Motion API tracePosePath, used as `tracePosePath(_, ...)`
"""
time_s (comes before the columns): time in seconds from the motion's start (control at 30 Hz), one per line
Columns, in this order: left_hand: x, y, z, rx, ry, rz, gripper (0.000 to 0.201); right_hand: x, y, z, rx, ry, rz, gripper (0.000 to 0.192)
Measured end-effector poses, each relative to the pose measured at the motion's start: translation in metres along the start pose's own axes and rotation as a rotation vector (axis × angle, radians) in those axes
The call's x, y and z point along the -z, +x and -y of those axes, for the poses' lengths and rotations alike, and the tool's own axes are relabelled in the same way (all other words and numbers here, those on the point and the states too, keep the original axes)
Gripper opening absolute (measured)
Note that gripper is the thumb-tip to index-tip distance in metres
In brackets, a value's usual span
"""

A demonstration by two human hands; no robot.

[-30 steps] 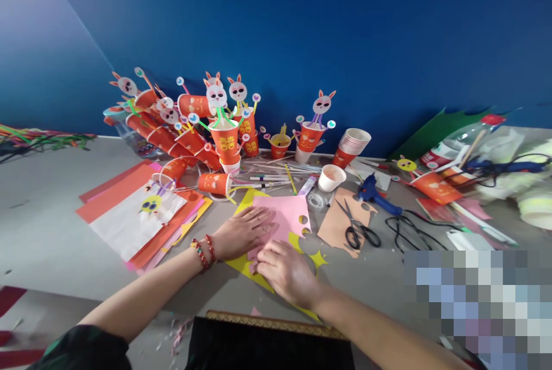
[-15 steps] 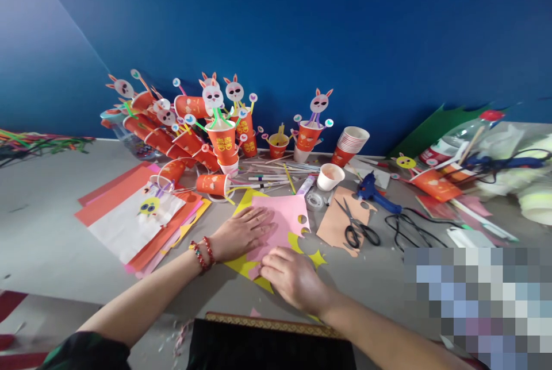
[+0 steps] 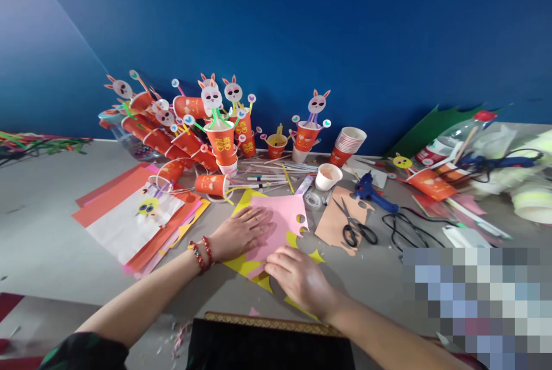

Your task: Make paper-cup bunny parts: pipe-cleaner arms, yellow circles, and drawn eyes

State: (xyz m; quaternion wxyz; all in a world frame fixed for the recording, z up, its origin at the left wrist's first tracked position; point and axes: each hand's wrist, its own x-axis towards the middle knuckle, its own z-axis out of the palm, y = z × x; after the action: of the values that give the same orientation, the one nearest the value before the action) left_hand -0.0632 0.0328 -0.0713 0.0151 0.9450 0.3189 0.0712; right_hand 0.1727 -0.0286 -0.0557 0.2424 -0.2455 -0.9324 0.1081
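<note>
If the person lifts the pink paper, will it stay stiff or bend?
The pink paper looks thin and flat, so it would probably flop. Holes cut along its edge may tear easily. The left hand presses it, suggesting it slides lightly.

A grey desk (image 3: 52,232) is set against a blue wall. A stack of red, white and pink paper sheets (image 3: 133,218) is laid at the left. A yellow sheet (image 3: 248,263) lies near the front edge, overlaid by a pink sheet (image 3: 280,223). To the right, a tan sheet (image 3: 332,220) is topped by black scissors (image 3: 353,226), beside a blue glue gun (image 3: 371,193). Orange paper cups (image 3: 207,140) are clustered at the back.
</note>
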Motion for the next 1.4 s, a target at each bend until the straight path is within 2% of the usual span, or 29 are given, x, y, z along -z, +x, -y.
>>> tracePosePath(0.2,-0.001,0.0,0.0,0.006,0.011,0.003,0.051,0.001,-0.01,-0.004,-0.089,-0.014,0.0,0.023)
tracePosePath(0.5,0.001,0.001,-0.001,0.001,0.015,-0.006,0.048,0.003,-0.01,-0.002,-0.085,-0.015,0.029,0.02)
tracePosePath(0.73,0.011,0.021,-0.013,0.089,0.004,-0.015,0.05,-0.004,-0.007,-0.004,-0.075,-0.062,0.052,0.019)
tracePosePath(0.83,0.008,0.03,-0.015,0.014,-0.003,-0.006,0.061,-0.005,-0.006,-0.004,-0.08,-0.065,0.053,0.018)
tracePosePath(0.93,0.002,0.034,-0.013,-0.056,-0.013,0.041,0.058,-0.005,-0.005,-0.003,-0.087,-0.065,0.046,0.016)
tracePosePath(1.2,-0.002,0.032,-0.01,-0.054,-0.018,0.061,0.059,-0.002,-0.008,-0.006,-0.06,0.014,-0.004,0.021)
tracePosePath(1.4,-0.002,0.032,-0.01,-0.069,-0.008,0.052,0.058,0.004,-0.016,-0.008,-0.105,0.043,-0.02,0.021)
